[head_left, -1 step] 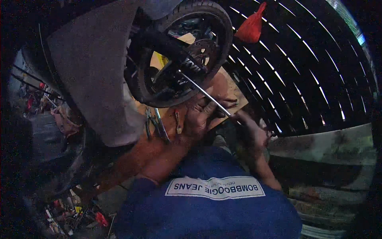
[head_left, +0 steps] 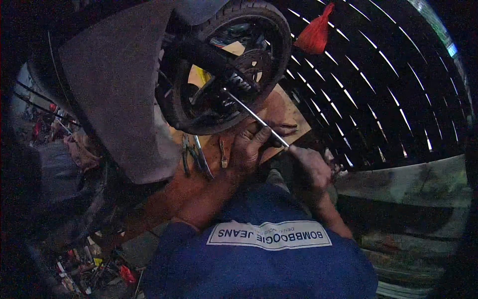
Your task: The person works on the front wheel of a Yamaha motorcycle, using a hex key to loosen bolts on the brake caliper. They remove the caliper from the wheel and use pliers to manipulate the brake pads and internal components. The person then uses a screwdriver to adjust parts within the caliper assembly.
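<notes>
A small black-tyred wheel [head_left: 234,65] of a two-wheeler fills the top centre, beside a grey body panel [head_left: 119,89]. A long thin metal rod [head_left: 249,110] runs from the wheel hub down and to the right. My left hand [head_left: 251,144] is curled around the rod's lower part, just below the tyre. My right hand [head_left: 311,167] grips the rod's near end, to the right of the left hand. Both forearms come out of blue sleeves [head_left: 259,259] with a white label.
A brown board [head_left: 286,117] lies under the wheel, with pliers [head_left: 191,157] and a small spanner [head_left: 223,152] on it. A red cloth [head_left: 313,35] hangs on a dark slatted shutter [head_left: 388,89] at right. Loose tools and scraps [head_left: 94,269] litter the lower left floor.
</notes>
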Demonstrator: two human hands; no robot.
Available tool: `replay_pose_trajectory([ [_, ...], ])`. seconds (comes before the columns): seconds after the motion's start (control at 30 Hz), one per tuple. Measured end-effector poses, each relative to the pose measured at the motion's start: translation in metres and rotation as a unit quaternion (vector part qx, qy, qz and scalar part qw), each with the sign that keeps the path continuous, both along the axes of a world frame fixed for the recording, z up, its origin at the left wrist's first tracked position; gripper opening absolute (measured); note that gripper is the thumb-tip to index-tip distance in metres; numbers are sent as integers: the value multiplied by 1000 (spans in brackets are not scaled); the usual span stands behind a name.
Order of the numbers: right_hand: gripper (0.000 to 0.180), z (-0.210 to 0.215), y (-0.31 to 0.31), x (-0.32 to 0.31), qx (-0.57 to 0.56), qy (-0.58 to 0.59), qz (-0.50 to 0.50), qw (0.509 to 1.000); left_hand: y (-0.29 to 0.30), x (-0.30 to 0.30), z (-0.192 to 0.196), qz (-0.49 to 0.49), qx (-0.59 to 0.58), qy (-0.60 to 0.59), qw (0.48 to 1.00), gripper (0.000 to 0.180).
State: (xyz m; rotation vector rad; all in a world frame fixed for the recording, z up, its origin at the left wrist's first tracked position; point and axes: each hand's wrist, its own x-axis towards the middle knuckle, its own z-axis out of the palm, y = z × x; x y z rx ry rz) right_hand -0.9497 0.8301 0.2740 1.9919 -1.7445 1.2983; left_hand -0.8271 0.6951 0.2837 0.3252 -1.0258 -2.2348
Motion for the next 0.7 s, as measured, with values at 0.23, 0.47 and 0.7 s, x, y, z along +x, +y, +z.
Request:
replay_pose_trajectory([
  [0.23,42,14,3,19,69,-500,19,863,-9,1,-26,6,-53,-69,996,17],
  [0.47,44,10,8,5,251,-388,7,887,-3,-8,-22,-7,11,38,999,18],
  [0.7,55,6,-3,-6,84,18,-74,994,-3,-6,-28,22,-67,-47,996,16],
])
